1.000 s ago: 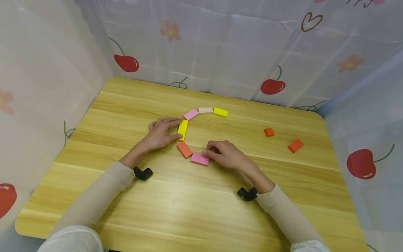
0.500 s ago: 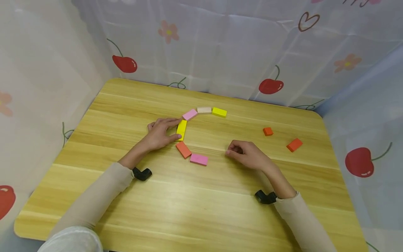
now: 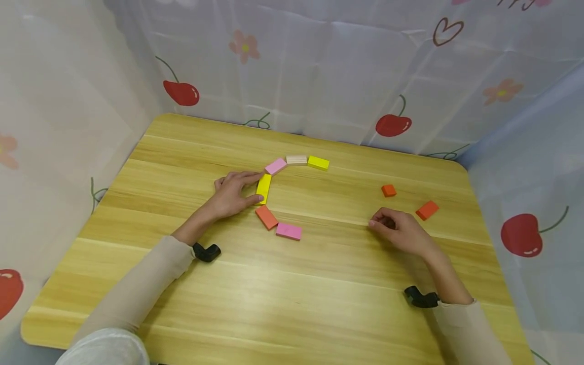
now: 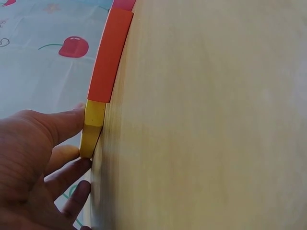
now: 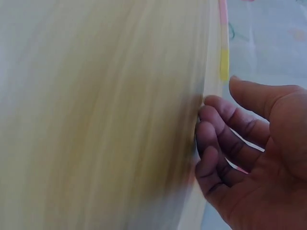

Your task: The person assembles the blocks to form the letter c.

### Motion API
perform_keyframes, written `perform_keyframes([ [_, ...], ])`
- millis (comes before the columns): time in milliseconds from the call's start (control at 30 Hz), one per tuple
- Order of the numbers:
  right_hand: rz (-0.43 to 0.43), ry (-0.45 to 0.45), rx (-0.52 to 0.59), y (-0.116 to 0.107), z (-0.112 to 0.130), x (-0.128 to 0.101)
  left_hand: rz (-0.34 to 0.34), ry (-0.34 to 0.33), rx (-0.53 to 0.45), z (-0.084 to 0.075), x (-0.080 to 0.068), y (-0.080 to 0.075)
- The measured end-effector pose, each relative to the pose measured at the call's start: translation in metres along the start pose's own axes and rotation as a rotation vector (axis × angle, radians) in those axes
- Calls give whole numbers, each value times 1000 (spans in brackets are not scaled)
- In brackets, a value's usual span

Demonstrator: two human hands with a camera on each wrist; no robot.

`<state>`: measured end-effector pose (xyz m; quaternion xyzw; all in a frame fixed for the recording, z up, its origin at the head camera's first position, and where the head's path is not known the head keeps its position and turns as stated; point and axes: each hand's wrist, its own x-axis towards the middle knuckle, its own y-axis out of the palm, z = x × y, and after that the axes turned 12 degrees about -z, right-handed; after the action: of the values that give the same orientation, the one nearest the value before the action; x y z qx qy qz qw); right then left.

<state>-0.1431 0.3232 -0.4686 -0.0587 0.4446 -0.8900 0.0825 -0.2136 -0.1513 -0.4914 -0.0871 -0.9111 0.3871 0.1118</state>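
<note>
My left hand (image 3: 231,194) holds a yellow wooden block (image 3: 263,188) between thumb and index finger, one at each end. In the left wrist view, the thumb lies along the yellow block (image 4: 93,125) where it meets an orange block (image 4: 110,57). That orange block (image 3: 266,217) runs on to a pink block (image 3: 289,231). Beyond the index finger come a light pink block (image 3: 276,166), a plain wood block (image 3: 296,160) and another yellow block (image 3: 318,162), all in one curve. My right hand (image 3: 401,230) hovers at the right, its fingers loosely curled around nothing.
A small orange-red block (image 3: 389,190) and a larger orange-red block (image 3: 427,210) lie apart, just beyond my right hand. The wooden table (image 3: 292,299) is enclosed at the back and sides by a printed curtain (image 3: 315,76).
My right hand has left the pink block and moved right across the table, toward the two separate orange-red blocks. My left hand has stayed at the yellow block.
</note>
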Motion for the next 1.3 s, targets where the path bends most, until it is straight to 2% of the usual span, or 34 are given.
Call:
perform_keyframes([
  [167,-135,-23,-53,-20,-19,-7,-1,7,3,0,0,0],
  [333,-323,-99,-74,-33,-42,2,-13,1,7,0,0,-3],
  [433,-379,-136,-93,-41,-55,7,-6,7,-2,0,1,-3],
  [567,-382,-138,-110,-52,-72,8,-1,10,-8,1,1,0],
  [667,-365,-108,-114,-61,-85,3,-1,8,-1,1,1,1],
  [833,-303,57,-81,-75,-99,-9,-1,8,-1,1,2,2],
  [900,-273,110,-68,-78,-102,-11,-4,9,-5,1,2,2],
  [1133,-263,139,-68,-77,-103,-11,-5,13,-15,1,2,2],
  [1300,-231,173,-20,-76,-103,-12,-6,5,-11,1,1,1],
])
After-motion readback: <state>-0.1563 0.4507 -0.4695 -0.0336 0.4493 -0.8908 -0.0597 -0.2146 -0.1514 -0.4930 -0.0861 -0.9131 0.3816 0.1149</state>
